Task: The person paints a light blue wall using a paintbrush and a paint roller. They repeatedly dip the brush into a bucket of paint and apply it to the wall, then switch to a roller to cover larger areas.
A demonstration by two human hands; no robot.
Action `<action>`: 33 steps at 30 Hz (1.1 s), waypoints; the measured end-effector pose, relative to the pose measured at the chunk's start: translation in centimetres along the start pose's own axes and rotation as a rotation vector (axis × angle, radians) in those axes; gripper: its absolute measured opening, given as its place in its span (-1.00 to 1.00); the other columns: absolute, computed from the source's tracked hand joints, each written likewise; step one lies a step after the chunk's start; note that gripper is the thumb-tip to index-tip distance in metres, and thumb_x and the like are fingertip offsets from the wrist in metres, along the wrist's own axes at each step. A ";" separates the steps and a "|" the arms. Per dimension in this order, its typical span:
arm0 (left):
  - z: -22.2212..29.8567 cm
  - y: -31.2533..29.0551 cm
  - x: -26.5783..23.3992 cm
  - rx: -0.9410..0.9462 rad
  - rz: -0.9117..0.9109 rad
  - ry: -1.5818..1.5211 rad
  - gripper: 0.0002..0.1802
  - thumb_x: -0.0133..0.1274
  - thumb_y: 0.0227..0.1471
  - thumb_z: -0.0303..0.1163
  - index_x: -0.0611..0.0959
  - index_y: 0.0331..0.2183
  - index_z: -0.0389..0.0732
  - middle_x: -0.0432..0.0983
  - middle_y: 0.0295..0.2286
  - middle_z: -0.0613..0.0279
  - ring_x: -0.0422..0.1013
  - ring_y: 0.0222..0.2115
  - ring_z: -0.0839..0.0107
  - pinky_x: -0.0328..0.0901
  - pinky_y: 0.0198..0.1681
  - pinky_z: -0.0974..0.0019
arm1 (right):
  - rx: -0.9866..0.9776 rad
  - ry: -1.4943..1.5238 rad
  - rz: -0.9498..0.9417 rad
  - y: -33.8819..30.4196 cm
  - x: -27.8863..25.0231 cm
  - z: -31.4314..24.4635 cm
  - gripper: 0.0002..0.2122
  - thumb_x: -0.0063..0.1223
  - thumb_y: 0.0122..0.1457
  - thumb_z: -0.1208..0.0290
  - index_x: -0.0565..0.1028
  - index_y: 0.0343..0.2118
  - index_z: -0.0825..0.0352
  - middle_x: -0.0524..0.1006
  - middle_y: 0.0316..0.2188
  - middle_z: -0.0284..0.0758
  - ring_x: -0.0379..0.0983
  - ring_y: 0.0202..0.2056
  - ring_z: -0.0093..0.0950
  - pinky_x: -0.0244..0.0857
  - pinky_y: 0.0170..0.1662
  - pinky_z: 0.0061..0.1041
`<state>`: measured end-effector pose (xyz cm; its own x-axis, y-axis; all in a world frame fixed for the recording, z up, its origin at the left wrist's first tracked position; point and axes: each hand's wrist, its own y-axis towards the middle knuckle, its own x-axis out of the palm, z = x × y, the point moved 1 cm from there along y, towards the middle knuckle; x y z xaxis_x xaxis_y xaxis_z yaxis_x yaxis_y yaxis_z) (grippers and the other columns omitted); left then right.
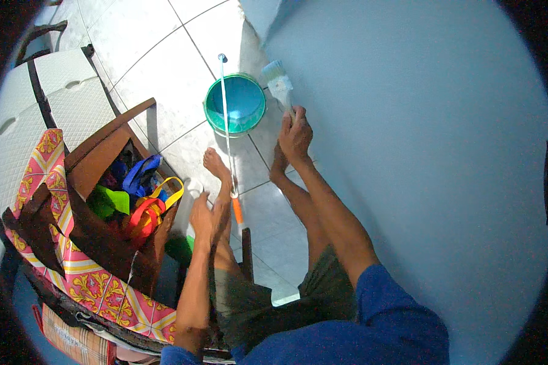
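My right hand (296,135) is closed around the handle of a wide paintbrush (280,85). The brush points away from me, its bristles pale blue and its ferrule smeared with paint, close to the light blue wall. Left of it, a green bucket (209,112) holds blue paint on the floor. Across the bucket lies a thin pale pole (225,103) with an orange grip (237,210). My left hand (202,218) is low beside my left leg, near a small whitish thing (195,186) I cannot make out. Its fingers are mostly hidden.
The blue wall (420,146) fills the right side. At left stands a brown wooden piece (85,164) holding colourful bags (143,176), with patterned pink cloth (97,292) around it. Beyond it is a white quilted surface (73,91). Pale tiles (158,67) cover the floor.
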<state>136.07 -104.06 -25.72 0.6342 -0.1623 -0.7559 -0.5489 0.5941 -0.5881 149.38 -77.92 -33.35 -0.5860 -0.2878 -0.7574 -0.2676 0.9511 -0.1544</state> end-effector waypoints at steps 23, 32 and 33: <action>5.6 -14.0 -14.6 -0.166 0.074 -0.277 -0.57 -0.02 -0.06 -0.23 0.42 -0.18 -0.33 0.37 -0.25 -0.11 0.30 -0.20 0.02 0.17 -0.12 0.16 | -0.102 0.026 0.253 6.0 -14.0 -17.2 -0.85 -0.13 0.07 0.42 0.28 -0.34 0.36 0.43 -0.56 -0.12 0.39 -0.52 -0.14 0.22 -0.44 -0.27; 7.6 -15.8 -19.0 -0.072 0.153 -0.353 -0.59 -0.01 -0.07 -0.26 0.42 -0.18 -0.32 0.38 -0.25 -0.09 0.31 -0.21 0.04 0.17 -0.11 0.18 | -0.191 0.168 0.374 2.7 -23.5 -24.9 -0.82 -0.13 0.09 0.40 0.29 -0.32 0.40 0.41 -0.56 -0.15 0.38 -0.55 -0.18 0.24 -0.45 -0.35; 7.6 -15.9 -19.3 -0.067 0.159 -0.351 -0.59 -0.01 -0.07 -0.26 0.42 -0.18 -0.32 0.38 -0.25 -0.09 0.31 -0.21 0.04 0.17 -0.11 0.18 | -0.221 0.195 0.415 2.4 -24.2 -25.7 -0.82 -0.13 0.09 0.40 0.29 -0.32 0.40 0.41 -0.55 -0.14 0.38 -0.55 -0.19 0.24 -0.44 -0.36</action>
<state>136.71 -104.36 0.43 0.6797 0.2136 -0.7017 -0.6822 0.5354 -0.4979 143.26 -71.57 0.96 -0.8037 0.0731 -0.5905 -0.1253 0.9494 0.2881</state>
